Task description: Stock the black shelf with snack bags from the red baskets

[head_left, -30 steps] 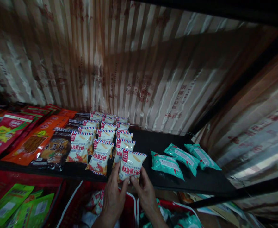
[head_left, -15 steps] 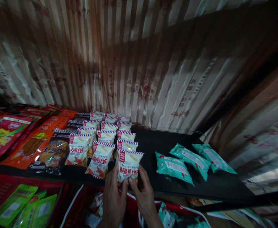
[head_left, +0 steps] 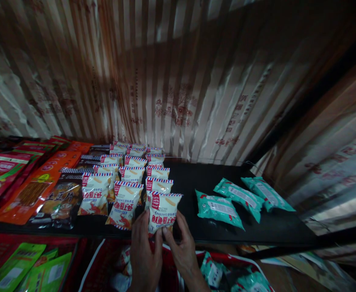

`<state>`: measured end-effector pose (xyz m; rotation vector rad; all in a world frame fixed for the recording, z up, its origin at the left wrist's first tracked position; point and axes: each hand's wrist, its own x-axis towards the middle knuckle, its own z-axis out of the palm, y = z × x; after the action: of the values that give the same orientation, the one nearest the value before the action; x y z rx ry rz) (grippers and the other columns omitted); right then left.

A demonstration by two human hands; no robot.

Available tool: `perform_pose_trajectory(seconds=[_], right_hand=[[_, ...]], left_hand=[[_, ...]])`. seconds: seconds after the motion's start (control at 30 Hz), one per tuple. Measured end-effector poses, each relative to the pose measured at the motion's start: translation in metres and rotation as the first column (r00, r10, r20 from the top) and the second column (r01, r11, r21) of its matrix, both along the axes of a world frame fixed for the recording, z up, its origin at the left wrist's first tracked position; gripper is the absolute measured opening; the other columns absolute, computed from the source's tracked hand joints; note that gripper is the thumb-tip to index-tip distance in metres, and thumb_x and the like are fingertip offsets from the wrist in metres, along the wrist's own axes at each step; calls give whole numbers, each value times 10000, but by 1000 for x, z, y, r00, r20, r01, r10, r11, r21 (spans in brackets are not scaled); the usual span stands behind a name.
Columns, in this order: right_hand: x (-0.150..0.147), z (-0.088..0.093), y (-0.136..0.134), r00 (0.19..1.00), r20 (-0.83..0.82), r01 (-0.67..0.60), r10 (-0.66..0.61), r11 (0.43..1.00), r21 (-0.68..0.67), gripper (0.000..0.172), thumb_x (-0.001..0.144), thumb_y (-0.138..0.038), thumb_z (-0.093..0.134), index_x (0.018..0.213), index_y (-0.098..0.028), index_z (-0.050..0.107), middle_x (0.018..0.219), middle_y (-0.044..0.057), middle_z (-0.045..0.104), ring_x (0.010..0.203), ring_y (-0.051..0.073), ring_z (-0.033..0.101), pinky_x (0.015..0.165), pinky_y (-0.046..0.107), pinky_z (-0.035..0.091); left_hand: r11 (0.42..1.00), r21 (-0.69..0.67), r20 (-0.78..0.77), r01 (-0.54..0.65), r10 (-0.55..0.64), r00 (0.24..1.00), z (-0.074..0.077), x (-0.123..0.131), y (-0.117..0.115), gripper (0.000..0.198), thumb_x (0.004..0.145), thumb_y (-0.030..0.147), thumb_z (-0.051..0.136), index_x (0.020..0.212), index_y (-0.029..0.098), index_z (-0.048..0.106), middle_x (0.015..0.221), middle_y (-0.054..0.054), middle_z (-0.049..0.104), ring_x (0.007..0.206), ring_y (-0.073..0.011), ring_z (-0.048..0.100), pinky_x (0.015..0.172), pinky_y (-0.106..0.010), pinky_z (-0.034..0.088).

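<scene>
Pinched from both sides

Left hand [head_left: 145,245] and right hand [head_left: 182,246] pinch a white, red-lettered, pillow-shaped plastic packet [head_left: 163,211] between them at the front of a flat black shelf [head_left: 185,178], probably to keep it upright, with similar white packets [head_left: 159,185] just beyond.

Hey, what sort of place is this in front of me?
Probably a shop or stockroom: white snack bags stand in rows on a black shelf, with teal packets to their right and red baskets of packaged goods below.
</scene>
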<state>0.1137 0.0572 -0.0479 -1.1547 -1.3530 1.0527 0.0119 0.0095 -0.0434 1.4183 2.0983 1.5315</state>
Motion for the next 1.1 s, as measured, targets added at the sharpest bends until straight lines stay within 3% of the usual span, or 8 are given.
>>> perform_pose_trajectory(seconds=[0.2, 0.33, 0.53, 0.8, 1.1], right_hand=[[5, -5, -4, 992, -106, -88, 75, 989, -121, 606, 728, -401, 698, 1274, -189, 541, 1241, 102, 619, 1121, 276, 589, 946, 384, 492], [9, -8, -2, 982, -184, -69, 45, 989, -127, 643, 725, -416, 696, 1299, -193, 513, 1251, 108, 617, 1100, 276, 608, 918, 392, 513], [15, -5, 3, 971, -238, -5, -19, 995, -99, 608, 700, -422, 716, 1243, -196, 562, 1214, 107, 642, 1066, 272, 630, 869, 375, 545], [33, -10, 3, 974, -223, -3, -27, 991, -133, 645, 728, -408, 702, 1304, -201, 499, 1258, 115, 610, 1106, 268, 607, 909, 395, 520], [35, -13, 2, 981, -195, -9, -13, 993, -114, 589, 721, -406, 704, 1245, -192, 540, 1222, 109, 631, 1060, 259, 627, 861, 368, 545]], left_hand=[[1000, -13, -26, 27, -27, 999, -10, 3, -1, 420, 888, 309, 441, 1265, 126, 466, 1228, -183, 569, 1161, -287, 532, 904, -459, 483], [991, -73, -23, 112, -114, 993, -15, 7, -1, 456, 906, 303, 421, 1328, 132, 418, 1338, -177, 512, 1240, -262, 491, 950, -420, 477], [990, -72, -2, 123, -123, 992, -10, 21, 0, 476, 924, 260, 382, 1383, 145, 338, 1415, -156, 442, 1308, -227, 419, 1006, -389, 447], [979, -69, -117, 191, -198, 973, -5, 31, 2, 459, 932, 225, 363, 1389, 188, 357, 1433, -137, 417, 1335, -201, 379, 1033, -390, 424], [991, 21, -263, 129, -119, 957, -9, 34, 3, 491, 901, 184, 440, 1384, 203, 350, 1362, -129, 485, 1287, -215, 429, 993, -410, 452]])
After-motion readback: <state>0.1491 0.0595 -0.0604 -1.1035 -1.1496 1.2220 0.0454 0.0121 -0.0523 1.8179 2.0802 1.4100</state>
